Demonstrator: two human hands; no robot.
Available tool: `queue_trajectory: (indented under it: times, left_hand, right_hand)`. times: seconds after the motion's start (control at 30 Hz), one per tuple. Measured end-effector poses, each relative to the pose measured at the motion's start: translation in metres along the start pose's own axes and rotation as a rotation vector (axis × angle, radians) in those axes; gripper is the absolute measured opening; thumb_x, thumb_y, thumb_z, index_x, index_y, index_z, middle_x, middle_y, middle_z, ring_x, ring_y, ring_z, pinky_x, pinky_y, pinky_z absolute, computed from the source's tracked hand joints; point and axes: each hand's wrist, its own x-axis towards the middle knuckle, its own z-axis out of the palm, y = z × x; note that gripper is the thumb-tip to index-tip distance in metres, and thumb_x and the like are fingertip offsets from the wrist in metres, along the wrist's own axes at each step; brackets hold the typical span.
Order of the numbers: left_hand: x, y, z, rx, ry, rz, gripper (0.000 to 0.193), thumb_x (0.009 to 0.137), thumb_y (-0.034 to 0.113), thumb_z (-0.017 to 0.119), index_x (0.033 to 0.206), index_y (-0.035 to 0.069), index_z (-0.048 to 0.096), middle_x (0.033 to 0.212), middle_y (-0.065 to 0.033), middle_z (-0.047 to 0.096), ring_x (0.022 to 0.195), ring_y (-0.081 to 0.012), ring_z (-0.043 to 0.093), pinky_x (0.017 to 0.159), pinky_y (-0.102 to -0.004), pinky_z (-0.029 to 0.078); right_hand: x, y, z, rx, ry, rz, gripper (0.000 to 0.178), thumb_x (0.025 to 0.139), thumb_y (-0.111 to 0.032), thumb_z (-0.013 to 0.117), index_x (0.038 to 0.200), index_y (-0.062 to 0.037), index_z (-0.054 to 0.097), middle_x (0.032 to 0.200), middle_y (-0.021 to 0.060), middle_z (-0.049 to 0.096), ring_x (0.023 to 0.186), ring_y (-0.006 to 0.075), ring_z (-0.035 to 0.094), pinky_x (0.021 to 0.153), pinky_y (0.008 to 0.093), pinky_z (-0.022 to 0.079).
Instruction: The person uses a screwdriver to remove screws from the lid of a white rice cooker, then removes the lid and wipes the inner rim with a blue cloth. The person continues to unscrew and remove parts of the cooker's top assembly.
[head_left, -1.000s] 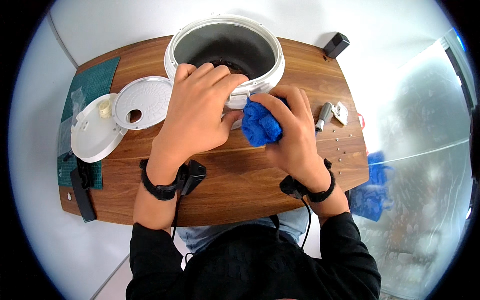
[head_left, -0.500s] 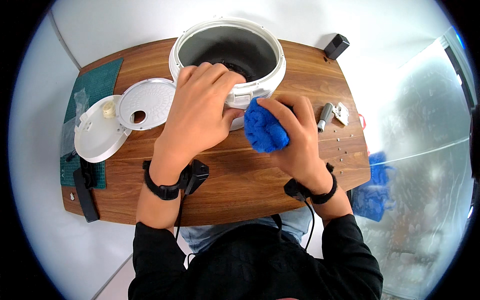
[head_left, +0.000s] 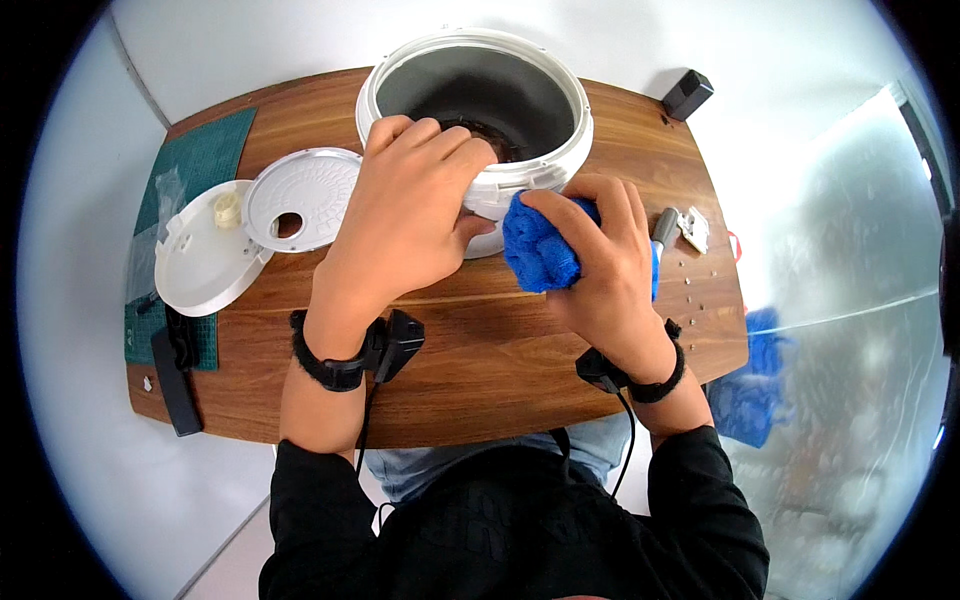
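Observation:
A white rice cooker body [head_left: 478,190] with a dark grey hollow inside stands at the far middle of the wooden table. My left hand [head_left: 415,205] is closed over its near rim, fingers hooked inside and thumb outside. In my right hand [head_left: 610,255] is a bunched blue cloth [head_left: 540,245], held at the near right outer wall beside the front catch. Part of the cloth also shows past the right side of that hand. Whether it presses on the wall I cannot tell. The fingertips of my left hand are hidden behind the rim.
Left of the cooker lie a white lid [head_left: 205,270] and a round patterned plate [head_left: 300,185] with a hole, partly over a green cutting mat [head_left: 215,140]. A grey-handled screwdriver [head_left: 665,225], a small white part [head_left: 693,230] and several screws lie right. A black block [head_left: 687,95] stands far right.
My right hand and the blue cloth have shifted slightly up along the cooker's outside, and the cloth's bunching has changed. My left hand keeps its grip. The whole view has shifted a little.

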Motion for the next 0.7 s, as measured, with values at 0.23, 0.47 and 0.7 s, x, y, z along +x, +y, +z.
queue_trajectory:
  times: [0.23,0.47,0.7]
  left_hand:
    - [0.002,0.002,0.001,0.042,-0.009,-0.004,0.043,0.057,0.005,0.086,0.094,0.007,0.063,0.09,-0.0057,0.063,0.09,-0.0273,0.057,0.087,-0.0391,0.036]
    - [0.002,0.003,0.003,-0.004,0.009,-0.016,0.042,0.057,0.005,0.086,0.091,0.007,0.063,0.086,-0.0059,0.062,0.088,-0.0272,0.057,0.087,-0.0396,0.036]
    - [0.003,0.005,0.004,0.029,-0.017,-0.034,0.042,0.056,0.006,0.086,0.09,0.008,0.062,0.087,-0.0061,0.062,0.089,-0.0276,0.057,0.086,-0.0389,0.036]
  right_hand:
    - [0.002,-0.016,0.011,0.033,0.039,0.0,0.062,0.054,0.001,0.073,0.115,-0.0113,0.066,0.103,0.0119,0.054,0.093,0.0332,0.053,0.077,0.0424,0.042]
    - [0.001,-0.002,-0.002,0.0,-0.005,0.02,0.061,0.055,0.001,0.073,0.115,-0.0112,0.066,0.104,0.0127,0.054,0.095,0.0343,0.054,0.08,0.0431,0.043]
    - [0.001,-0.004,-0.002,0.059,0.055,0.003,0.066,0.052,0.001,0.074,0.117,-0.0106,0.065,0.105,0.0135,0.054,0.095,0.0351,0.054,0.082,0.044,0.044]
